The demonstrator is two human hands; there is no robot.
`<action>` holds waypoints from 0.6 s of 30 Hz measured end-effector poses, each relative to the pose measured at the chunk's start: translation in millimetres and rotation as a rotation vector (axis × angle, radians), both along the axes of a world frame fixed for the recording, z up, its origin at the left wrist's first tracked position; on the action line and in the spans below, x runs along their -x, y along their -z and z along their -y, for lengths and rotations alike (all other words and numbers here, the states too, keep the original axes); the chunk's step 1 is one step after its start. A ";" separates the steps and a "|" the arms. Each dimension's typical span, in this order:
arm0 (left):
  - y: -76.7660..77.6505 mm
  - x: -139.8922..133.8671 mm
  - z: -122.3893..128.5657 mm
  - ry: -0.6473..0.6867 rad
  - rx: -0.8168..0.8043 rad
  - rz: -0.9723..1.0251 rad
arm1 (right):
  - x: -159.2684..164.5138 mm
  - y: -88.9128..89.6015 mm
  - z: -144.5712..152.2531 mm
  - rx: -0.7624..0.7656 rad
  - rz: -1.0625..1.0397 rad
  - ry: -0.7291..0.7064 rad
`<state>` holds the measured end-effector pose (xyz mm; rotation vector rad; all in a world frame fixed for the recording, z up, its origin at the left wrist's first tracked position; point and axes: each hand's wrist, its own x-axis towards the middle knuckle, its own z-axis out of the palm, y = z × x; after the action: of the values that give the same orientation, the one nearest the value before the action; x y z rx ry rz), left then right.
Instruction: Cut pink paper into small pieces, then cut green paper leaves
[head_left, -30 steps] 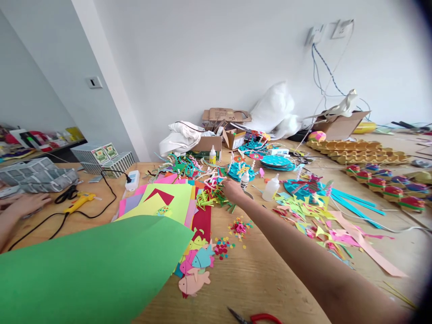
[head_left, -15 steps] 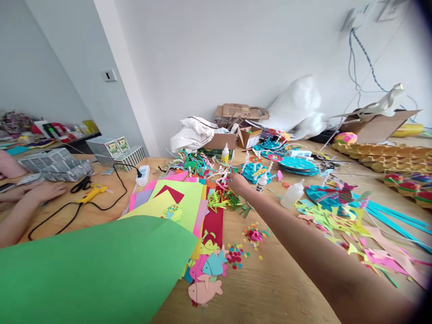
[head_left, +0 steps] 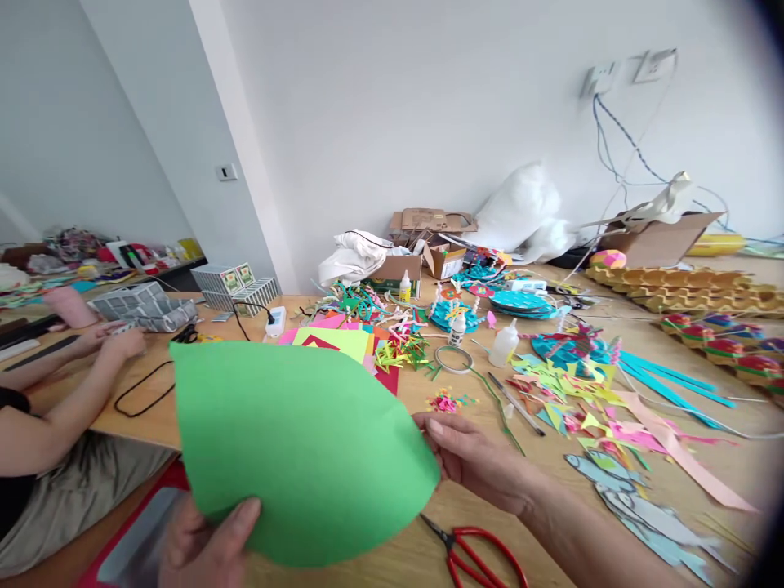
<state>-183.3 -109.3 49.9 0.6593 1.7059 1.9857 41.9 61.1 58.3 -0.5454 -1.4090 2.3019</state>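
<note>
A large sheet of green paper (head_left: 300, 449) with a curved edge is held up above the table's front. My left hand (head_left: 211, 539) pinches its lower left edge, thumb on top. At the right edge, my right hand (head_left: 469, 457) grips the sheet between thumb and fingers. Below the paper, red-handled scissors (head_left: 471, 555) lie on the table, partly cut off by the frame. Behind the sheet, a stack of coloured paper (head_left: 331, 336) is partly hidden. A small pile of paper confetti (head_left: 450, 400) lies just beyond my right hand.
Rightward lie a tape roll (head_left: 454, 359), a pen (head_left: 518, 404), glue bottles (head_left: 505, 343), paper scraps (head_left: 576, 400) and paper fish (head_left: 655, 510). Egg trays (head_left: 679, 290) stand at the far right. On the left, another person's hands (head_left: 119, 339) work near grey boxes (head_left: 144, 306).
My right hand has come back from the far side of the table and now grips the green paper. The sheet has been raised and shifted right, and the view has turned.
</note>
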 end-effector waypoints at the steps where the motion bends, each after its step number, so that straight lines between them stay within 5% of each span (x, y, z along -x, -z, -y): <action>1: -6.1 -6.5 -1.6 0.015 -0.016 0.047 | -7.2 -0.5 5.9 0.036 -0.049 0.033; 11: -32.4 -28.4 -29.4 0.603 0.054 -0.088 | -57.6 -12.0 30.2 -0.180 -0.129 0.449; 18: -36.8 -45.2 -51.3 0.532 -0.023 -0.055 | -72.9 -8.6 32.4 -0.352 0.041 0.740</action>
<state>-138.1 -58.0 86.7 1.0563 1.3518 1.6212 114.8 28.6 66.9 -0.8292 -1.2962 1.4374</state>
